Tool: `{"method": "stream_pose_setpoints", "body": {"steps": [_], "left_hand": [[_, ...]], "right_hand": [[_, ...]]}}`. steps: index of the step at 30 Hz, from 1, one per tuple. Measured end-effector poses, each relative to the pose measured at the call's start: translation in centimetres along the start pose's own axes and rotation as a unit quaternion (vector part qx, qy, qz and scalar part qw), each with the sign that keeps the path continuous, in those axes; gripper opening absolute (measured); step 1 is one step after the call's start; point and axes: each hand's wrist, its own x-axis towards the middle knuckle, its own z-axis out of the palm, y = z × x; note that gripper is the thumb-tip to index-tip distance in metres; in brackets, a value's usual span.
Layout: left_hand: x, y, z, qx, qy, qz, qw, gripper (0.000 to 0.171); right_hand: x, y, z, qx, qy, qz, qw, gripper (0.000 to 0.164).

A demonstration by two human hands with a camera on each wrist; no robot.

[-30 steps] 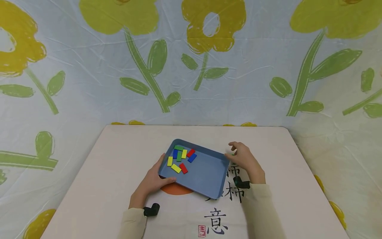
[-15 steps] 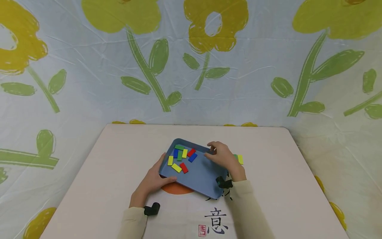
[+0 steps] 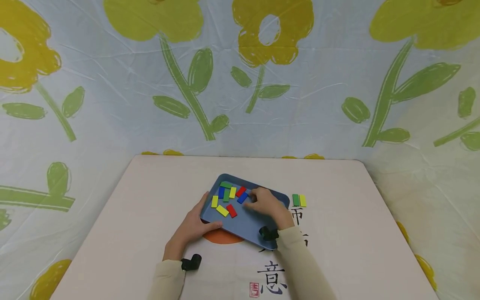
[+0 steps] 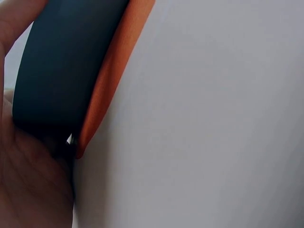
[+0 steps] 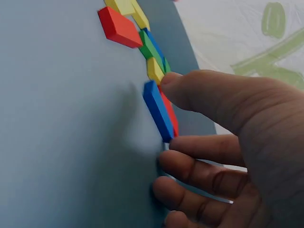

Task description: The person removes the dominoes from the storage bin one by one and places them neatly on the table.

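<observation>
A blue-grey tray (image 3: pixel 240 227) lies at a slant on the table, with several small coloured domino-like blocks gathered at its left end. My left hand (image 3: pixel 192 225) holds the tray's near left corner, thumb along the front rim and fingers at the left side. In the left wrist view the palm lies against the tray's dark outer wall (image 4: pixel 61 71). Reaching into the tray, my right hand (image 3: pixel 268 204) has thumb and fingers apart, right by a blue block (image 5: pixel 158 111). A red block (image 5: pixel 118 27) and a yellow block (image 5: pixel 154 70) lie farther along.
On the table right of the tray, a green block (image 3: pixel 296 200) and a yellow block (image 3: pixel 302 200) stand side by side. A cloth (image 3: pixel 225 266) with black characters and an orange shape (image 3: pixel 223 238) lies under the tray. A flowered curtain (image 3: pixel 315 104) hangs behind the table.
My right hand has moved left from beside the tray's right rim to the blue block inside it, uncovering the green and yellow blocks on the table. My left hand stays at the tray's corner.
</observation>
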Motion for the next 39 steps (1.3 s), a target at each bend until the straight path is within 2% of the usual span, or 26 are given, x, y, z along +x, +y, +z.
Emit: {"method": "stream_pose_setpoints", "body": {"steps": [6, 11, 16, 28, 33, 39], "left_hand": [[0.0, 0.0, 0.0, 0.0, -0.002, -0.001, 1.0, 0.117], [0.0, 0.1, 0.0, 0.0, 0.0, 0.001, 1.0, 0.117], [0.0, 0.0, 0.1, -0.002, 0.003, -0.001, 1.0, 0.117], [0.1, -0.1, 0.2, -0.003, 0.006, 0.002, 1.0, 0.117], [0.1, -0.1, 0.2, 0.0, 0.007, 0.002, 1.0, 0.117], [0.1, -0.1, 0.1, 0.002, 0.008, 0.003, 1.0, 0.117]], "right_hand": [[0.5, -0.3, 0.5, 0.001, 0.014, 0.011, 1.0, 0.047], [1.2, -0.4, 0.8, -0.001, 0.013, 0.008, 1.0, 0.043], [1.6, -0.6, 1.3, -0.012, 0.018, 0.006, 1.0, 0.048], [1.4, -1.0, 1.4, -0.015, 0.026, 0.021, 0.999, 0.048], [1.0, -0.9, 1.1, -0.009, 0.024, 0.022, 0.999, 0.049], [0.3, -0.7, -0.2, -0.006, 0.036, 0.029, 0.999, 0.049]]}}
